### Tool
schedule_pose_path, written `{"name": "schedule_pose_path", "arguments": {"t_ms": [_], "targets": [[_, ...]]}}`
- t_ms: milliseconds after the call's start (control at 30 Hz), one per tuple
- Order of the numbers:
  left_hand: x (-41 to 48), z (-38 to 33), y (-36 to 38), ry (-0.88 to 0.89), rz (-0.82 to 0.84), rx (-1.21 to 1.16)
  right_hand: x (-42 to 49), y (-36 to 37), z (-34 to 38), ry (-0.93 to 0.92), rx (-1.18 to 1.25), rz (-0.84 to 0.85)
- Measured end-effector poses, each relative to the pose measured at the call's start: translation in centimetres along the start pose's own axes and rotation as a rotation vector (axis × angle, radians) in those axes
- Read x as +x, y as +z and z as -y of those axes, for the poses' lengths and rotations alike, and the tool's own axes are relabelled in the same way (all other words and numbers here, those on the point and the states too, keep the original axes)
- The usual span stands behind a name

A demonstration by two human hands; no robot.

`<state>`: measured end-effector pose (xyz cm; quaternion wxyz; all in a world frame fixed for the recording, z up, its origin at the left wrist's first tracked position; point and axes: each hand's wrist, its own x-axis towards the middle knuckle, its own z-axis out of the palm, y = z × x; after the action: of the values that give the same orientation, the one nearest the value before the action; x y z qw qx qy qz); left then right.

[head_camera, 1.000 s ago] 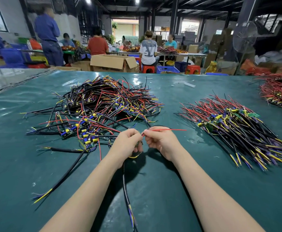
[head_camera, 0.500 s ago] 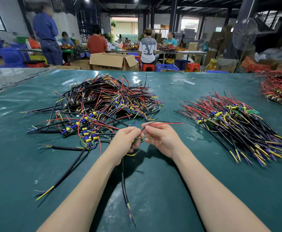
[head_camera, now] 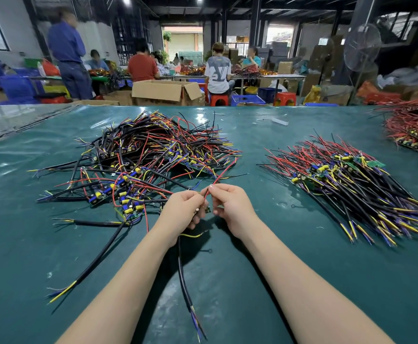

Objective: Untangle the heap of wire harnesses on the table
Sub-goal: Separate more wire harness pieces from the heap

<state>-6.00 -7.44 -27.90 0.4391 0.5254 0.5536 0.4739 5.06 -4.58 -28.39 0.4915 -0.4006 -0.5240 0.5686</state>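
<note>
Head view: the left hand (head_camera: 185, 209) grips one harness (head_camera: 181, 269) while the right hand (head_camera: 230, 207) pinches its red wire (head_camera: 221, 173), likely to draw it clear of the heap (head_camera: 148, 155).

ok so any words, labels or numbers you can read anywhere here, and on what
Nothing reads with confidence.
White shirt of a seated person at the far table: large dark mark, too blurred to read.
Circuit boards in the harness heap: any print too small.
Cardboard box: no print visible.
</note>
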Motion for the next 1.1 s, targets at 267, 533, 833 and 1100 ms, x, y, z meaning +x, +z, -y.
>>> {"name": "schedule_pose_path", "arguments": {"t_ms": [267,533,833,1100], "targets": [[0.0,-0.1,0.0,-0.003,0.016,-0.002,0.2,-0.5,0.0,0.055,0.138,-0.014],[0.4,0.4,0.0,-0.035,0.087,-0.016,-0.4,0.1,0.1,-0.038,0.105,-0.099],[0.5,0.7,-0.1,0.231,0.068,0.445,-0.7,0.7,0.2,-0.061,0.077,-0.155],[0.3,0.6,0.3,-0.008,0.052,0.032,-0.8,1.0,0.1,-0.072,0.087,-0.137]]}}
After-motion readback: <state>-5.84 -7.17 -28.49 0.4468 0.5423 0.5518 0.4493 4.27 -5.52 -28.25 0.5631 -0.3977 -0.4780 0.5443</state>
